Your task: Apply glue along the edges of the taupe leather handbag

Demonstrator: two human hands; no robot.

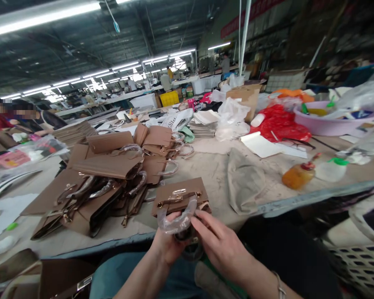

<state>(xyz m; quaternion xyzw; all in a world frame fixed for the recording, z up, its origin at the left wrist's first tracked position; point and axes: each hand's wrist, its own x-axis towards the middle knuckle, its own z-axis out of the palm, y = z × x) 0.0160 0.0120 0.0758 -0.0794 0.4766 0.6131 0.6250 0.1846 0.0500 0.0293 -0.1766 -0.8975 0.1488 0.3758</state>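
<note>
A small brown handbag (180, 192) with gold-coloured hardware rests at the table's front edge, directly before me. Its curved handle (178, 224) is wrapped in clear plastic and arches toward me. My left hand (170, 245) is closed on the bag from below, its fingers partly hidden behind the handle. Along the bag's right side my right hand (216, 238) has its fingers bent together against the handle's end; whatever lies between the fingertips is hidden. To the left is a heap of similar brown handbags (109, 166), several with plastic-wrapped handles.
A grey cloth (244, 182) lies to the right, near the bottle of orange liquid (297, 176) and the green-capped bottle (332, 169). Farther back are a red plastic bag (280, 122) and a lilac basin (327, 122). A white plastic basket (358, 253) stands low at right. Other people sit far left.
</note>
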